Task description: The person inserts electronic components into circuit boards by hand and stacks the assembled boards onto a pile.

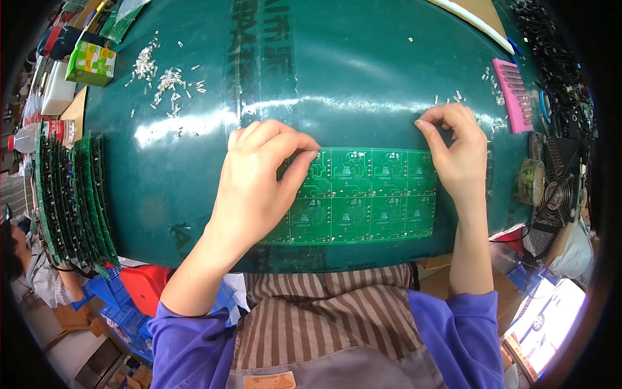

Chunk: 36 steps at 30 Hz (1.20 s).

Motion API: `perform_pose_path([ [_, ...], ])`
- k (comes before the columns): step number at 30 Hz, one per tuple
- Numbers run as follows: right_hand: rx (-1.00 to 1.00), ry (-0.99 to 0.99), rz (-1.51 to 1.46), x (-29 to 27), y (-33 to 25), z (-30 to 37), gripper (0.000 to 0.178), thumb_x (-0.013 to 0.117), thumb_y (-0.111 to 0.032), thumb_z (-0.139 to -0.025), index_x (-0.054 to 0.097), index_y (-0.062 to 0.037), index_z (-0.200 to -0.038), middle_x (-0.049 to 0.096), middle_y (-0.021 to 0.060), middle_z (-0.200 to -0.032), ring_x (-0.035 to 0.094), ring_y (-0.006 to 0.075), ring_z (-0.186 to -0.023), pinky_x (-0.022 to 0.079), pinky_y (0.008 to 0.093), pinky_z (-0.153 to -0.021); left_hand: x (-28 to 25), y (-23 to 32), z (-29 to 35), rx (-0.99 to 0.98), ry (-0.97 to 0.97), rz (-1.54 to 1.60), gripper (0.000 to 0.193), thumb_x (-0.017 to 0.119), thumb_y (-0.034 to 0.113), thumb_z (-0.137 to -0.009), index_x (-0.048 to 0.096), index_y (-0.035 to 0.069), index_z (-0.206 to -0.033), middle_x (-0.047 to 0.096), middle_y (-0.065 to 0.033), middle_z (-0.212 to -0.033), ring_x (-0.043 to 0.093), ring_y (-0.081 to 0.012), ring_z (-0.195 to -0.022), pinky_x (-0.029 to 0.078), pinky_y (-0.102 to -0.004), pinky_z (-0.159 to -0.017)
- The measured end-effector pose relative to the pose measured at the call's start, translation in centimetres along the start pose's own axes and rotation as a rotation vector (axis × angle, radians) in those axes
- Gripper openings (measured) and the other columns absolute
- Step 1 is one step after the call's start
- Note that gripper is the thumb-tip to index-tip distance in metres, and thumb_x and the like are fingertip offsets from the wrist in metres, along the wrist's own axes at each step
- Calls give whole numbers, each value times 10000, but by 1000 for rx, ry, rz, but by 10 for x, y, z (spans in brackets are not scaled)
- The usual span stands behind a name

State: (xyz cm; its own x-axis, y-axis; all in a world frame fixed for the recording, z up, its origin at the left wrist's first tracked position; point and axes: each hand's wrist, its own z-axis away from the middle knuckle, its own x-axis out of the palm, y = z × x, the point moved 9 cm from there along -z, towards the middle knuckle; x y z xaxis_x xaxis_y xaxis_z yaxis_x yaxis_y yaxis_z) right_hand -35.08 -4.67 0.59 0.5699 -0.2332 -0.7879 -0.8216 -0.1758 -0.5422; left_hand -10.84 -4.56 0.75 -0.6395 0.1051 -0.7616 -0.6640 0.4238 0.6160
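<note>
Right now your left hand (256,178) is lying flat, fingers curled loosely together, over the left end of the green circuit board panel (363,194); its fingertips are pressing on the panel's upper left part. That panel is lying flat on the green mat (363,78) near the near edge of the table, straight in front of you; your right hand (457,149) is resting at the panel's upper right corner, thumb and forefinger pinched together, though whether they are gripping anything small I cannot tell. A stack of green boards (74,201) is standing on edge along the mat's left edge; loose metal pins (165,81) are lying scattered toward its far left; a pink comb-like strip (513,94) is lying by the right edge.
</note>
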Motion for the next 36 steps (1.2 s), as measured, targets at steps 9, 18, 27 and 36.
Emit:
perform_pose_path([
  [9, 90, 7, -223, 0, -18, 12, 82, 737, -2, -832, 668, -14, -875, 668, 68, -825, 595, 208, -760, 476, 310, -704, 1, -8, 0, -48, -1, 37, 123, 745, -5, -799, 738, 34, -916, 709, -80, -899, 679, -247, -846, 504, -342, -788],
  [18, 130, 41, -405, 0, -9, 36, 68, 726, 25, -855, 708, -10, -911, 712, 60, -873, 597, 143, -728, 472, 265, -671, -2, 7, 0, 58, -1, -104, 96, 738, 24, -806, 724, 57, -895, 705, -66, -896, 661, -259, -854, 477, -358, -811],
  [27, 171, 10, -534, 11, -13, 39, 79, 676, 60, -883, 705, 5, -931, 715, 70, -875, 648, 135, -753, 509, 260, -698, -3, 14, -4, 102, -36, -145, 97, 738, 25, -805, 707, 51, -893, 694, -77, -894, 656, -275, -871, 472, -379, -838],
  [36, 122, -42, -406, 14, -18, 35, 59, 679, 48, -867, 673, 2, -903, 701, 80, -881, 630, 190, -776, 500, 289, -681, -2, 19, -3, 157, -41, -153, 112, 734, 26, -784, 693, 39, -887, 650, -86, -861, 621, -289, -856, 450, -402, -848],
])
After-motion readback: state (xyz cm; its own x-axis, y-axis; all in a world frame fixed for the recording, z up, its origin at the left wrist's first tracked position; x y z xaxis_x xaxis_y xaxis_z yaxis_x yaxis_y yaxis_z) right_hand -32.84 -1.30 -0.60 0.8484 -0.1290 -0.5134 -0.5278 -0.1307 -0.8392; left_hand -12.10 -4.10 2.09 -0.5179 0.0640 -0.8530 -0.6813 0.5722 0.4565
